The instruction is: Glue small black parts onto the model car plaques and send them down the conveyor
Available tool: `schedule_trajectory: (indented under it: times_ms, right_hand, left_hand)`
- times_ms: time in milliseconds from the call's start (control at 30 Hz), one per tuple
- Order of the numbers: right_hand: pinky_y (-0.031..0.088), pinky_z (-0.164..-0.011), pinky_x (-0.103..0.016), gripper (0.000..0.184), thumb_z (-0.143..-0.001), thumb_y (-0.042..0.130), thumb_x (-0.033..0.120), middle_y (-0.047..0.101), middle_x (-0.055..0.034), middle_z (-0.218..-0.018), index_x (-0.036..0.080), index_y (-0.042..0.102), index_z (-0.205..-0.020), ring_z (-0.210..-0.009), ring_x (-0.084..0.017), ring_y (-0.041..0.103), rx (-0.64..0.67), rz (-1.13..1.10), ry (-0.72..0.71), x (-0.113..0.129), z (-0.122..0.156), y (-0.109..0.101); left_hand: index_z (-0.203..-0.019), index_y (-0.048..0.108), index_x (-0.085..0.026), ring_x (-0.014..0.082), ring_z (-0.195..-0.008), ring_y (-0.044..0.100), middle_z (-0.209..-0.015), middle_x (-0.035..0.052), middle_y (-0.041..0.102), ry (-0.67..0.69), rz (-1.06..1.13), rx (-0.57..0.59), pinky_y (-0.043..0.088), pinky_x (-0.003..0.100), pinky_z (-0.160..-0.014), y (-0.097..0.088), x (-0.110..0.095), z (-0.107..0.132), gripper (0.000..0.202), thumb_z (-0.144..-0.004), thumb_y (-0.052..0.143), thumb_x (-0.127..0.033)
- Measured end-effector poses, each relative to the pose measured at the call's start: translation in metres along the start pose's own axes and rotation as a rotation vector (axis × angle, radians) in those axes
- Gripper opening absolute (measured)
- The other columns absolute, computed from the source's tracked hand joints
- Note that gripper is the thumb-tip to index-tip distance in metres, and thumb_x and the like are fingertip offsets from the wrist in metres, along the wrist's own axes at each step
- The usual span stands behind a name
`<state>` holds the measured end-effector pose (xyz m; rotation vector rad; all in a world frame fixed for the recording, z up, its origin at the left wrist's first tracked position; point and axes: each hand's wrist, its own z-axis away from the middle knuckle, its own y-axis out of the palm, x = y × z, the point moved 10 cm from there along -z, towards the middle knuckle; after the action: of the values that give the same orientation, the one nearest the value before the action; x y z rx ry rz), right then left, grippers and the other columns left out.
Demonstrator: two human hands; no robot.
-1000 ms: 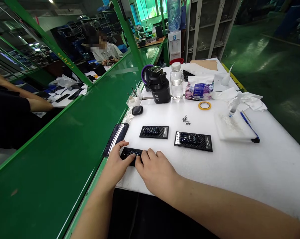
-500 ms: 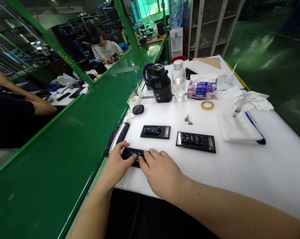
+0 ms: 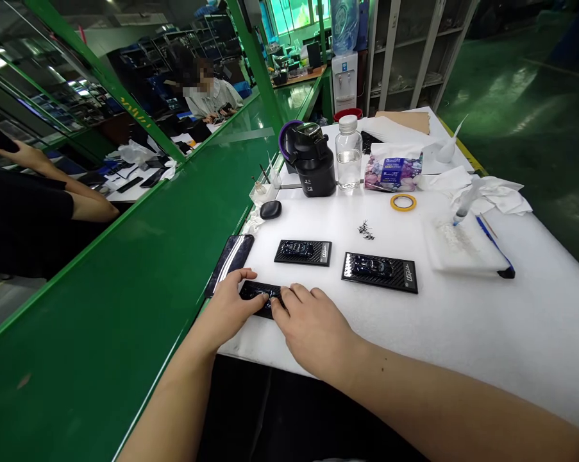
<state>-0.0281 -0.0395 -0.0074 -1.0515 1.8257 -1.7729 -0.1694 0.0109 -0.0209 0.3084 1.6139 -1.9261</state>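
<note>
A dark, glossy model car on a black base plate (image 3: pixel 251 293) lies at the table's near left edge, partly covered by my hands. My left hand (image 3: pixel 229 307) curls around its left side, its thumb pressing on the car and its fingers bent at the far edge. From the right, my right hand (image 3: pixel 313 324) grips it with bent fingers, the thumb tip close to the left thumb. Beyond lie two similar plates, each with a dark model car: a left plate (image 3: pixel 322 253) and a right plate (image 3: pixel 399 273), both with lettered labels at the right end.
A dark phone (image 3: pixel 230 262) lies left of my hands. Farther back are a black mouse-shaped object (image 3: pixel 270 210), a black jug (image 3: pixel 313 167), a clear bottle (image 3: pixel 349 160), yellow tape (image 3: pixel 403 203), black scraps (image 3: pixel 365 230) and a white pad (image 3: pixel 462 247). Two people are beyond the green frame.
The view has shifted slightly, moving the scene a little to the right. Both hands stay on the model car with nearly the same grip. At far left, a person's hand shows more of a dark phone.
</note>
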Motion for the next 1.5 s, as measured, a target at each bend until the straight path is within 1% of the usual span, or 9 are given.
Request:
schedule_trajectory:
  times_ms: [233, 400, 533, 700, 833, 900, 1200, 1300, 1500]
  right_hand:
    - [0.049, -0.087, -0.043, 0.055, -0.089, 0.057, 0.018, 0.055, -0.0154, -0.130, 0.010, 0.049, -0.142, -0.114, -0.030, 0.048, -0.029, -0.016, 0.014, -0.002, 0.001, -0.004]
    - [0.049, -0.086, -0.043, 0.051, -0.091, 0.054, 0.018, 0.056, -0.0148, -0.128, 0.011, 0.050, -0.141, -0.112, -0.030, 0.049, -0.030, -0.026, 0.025, -0.001, 0.000, -0.005]
    - [0.049, -0.085, -0.044, 0.049, -0.092, 0.054, 0.018, 0.057, -0.0148, -0.126, 0.011, 0.051, -0.140, -0.109, -0.030, 0.050, -0.019, -0.026, 0.033, -0.001, -0.001, -0.005]
    - [0.049, -0.083, -0.043, 0.047, -0.091, 0.055, 0.017, 0.058, -0.0145, -0.123, 0.011, 0.053, -0.138, -0.108, -0.030, 0.051, -0.006, -0.024, 0.039, -0.001, -0.002, -0.007]
    - [0.049, -0.084, -0.043, 0.048, -0.091, 0.054, 0.017, 0.057, -0.0155, -0.127, 0.011, 0.053, -0.138, -0.111, -0.031, 0.050, -0.010, -0.026, 0.038, -0.002, -0.002, -0.008]
    - [0.049, -0.085, -0.044, 0.048, -0.091, 0.054, 0.017, 0.056, -0.0162, -0.130, 0.011, 0.052, -0.139, -0.112, -0.031, 0.050, -0.008, -0.025, 0.038, -0.003, -0.001, -0.007]
    - [0.046, -0.097, -0.045, 0.055, -0.093, 0.051, 0.017, 0.046, -0.0163, -0.145, 0.009, 0.045, -0.147, -0.127, -0.031, 0.043, 0.028, -0.022, 0.008, -0.001, 0.003, 0.001]
    - [0.046, -0.099, -0.046, 0.055, -0.093, 0.050, 0.016, 0.046, -0.0151, -0.147, 0.010, 0.044, -0.147, -0.129, -0.031, 0.042, 0.033, -0.027, 0.016, -0.001, 0.002, 0.002]
    - [0.046, -0.097, -0.046, 0.056, -0.090, 0.050, 0.010, 0.047, -0.0144, -0.147, 0.012, 0.047, -0.146, -0.129, -0.031, 0.043, 0.020, -0.048, 0.034, -0.002, 0.003, 0.001]
  left_hand:
    - [-0.122, 0.055, -0.020, 0.0316, -0.126, 0.050, -0.131, 0.0105, 0.056, 0.033, 0.046, -0.020, 0.039, 0.044, -0.107, -0.003, -0.007, 0.002, 0.061, -0.070, 0.068, -0.048]
    - [-0.129, 0.052, -0.021, 0.0309, -0.118, 0.055, -0.132, 0.0102, 0.055, 0.037, 0.131, -0.037, 0.041, 0.046, -0.104, 0.000, 0.001, 0.006, 0.063, -0.074, 0.067, -0.047]
    - [-0.133, 0.049, -0.021, 0.0301, -0.120, 0.053, -0.135, 0.0100, 0.053, 0.076, 0.248, -0.042, 0.038, 0.047, -0.107, 0.002, 0.007, 0.008, 0.062, -0.079, 0.064, -0.047]
    - [-0.129, 0.053, -0.021, 0.0300, -0.125, 0.050, -0.136, 0.0097, 0.054, 0.081, 0.238, -0.062, 0.035, 0.046, -0.110, 0.003, 0.004, 0.008, 0.059, -0.076, 0.066, -0.042]
    - [-0.127, 0.056, -0.020, 0.0295, -0.118, 0.054, -0.127, 0.0093, 0.058, 0.018, 0.200, -0.086, 0.039, 0.046, -0.105, 0.003, 0.003, 0.008, 0.059, -0.073, 0.068, -0.040]
    - [-0.127, 0.056, -0.020, 0.0282, -0.112, 0.057, -0.123, 0.0087, 0.060, 0.001, 0.220, -0.073, 0.043, 0.044, -0.100, 0.004, 0.004, 0.008, 0.060, -0.072, 0.069, -0.040]
    - [-0.129, 0.052, -0.017, 0.0247, -0.101, 0.062, -0.117, 0.0091, 0.062, -0.039, 0.338, -0.017, 0.049, 0.040, -0.092, 0.009, 0.009, 0.007, 0.067, -0.069, 0.072, -0.041]
    - [-0.129, 0.050, -0.017, 0.0257, -0.104, 0.063, -0.115, 0.0091, 0.062, -0.028, 0.338, -0.029, 0.049, 0.041, -0.095, 0.009, 0.007, 0.008, 0.067, -0.071, 0.072, -0.042]
    - [-0.126, 0.054, -0.018, 0.0295, -0.117, 0.058, -0.126, 0.0115, 0.060, 0.009, 0.243, -0.070, 0.044, 0.045, -0.103, 0.003, 0.001, 0.013, 0.060, -0.072, 0.070, -0.040]
